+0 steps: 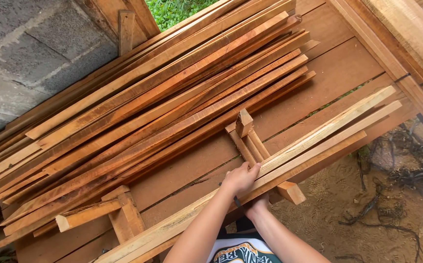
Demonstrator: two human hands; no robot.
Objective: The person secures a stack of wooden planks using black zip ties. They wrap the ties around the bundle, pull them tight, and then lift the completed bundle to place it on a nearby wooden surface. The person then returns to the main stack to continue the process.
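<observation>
My left hand (241, 177) rests on top of a small bundle of long pale wooden slats (318, 139) that lies across short cross blocks (250, 146). Its fingers curl over the upper slat's edge. My right hand (257, 204) is under the near edge of the same bundle, mostly hidden by the slats, gripping from below. The bundle runs from lower left to upper right along the near edge of a wide plank platform (338, 73).
A large stack of reddish slats (162, 107) fills the platform's left and middle. More short blocks (118, 214) stand at lower left. A grey block wall (31, 53) is upper left, heavy timber beams (406, 39) upper right, sandy ground with roots (377, 204) at right.
</observation>
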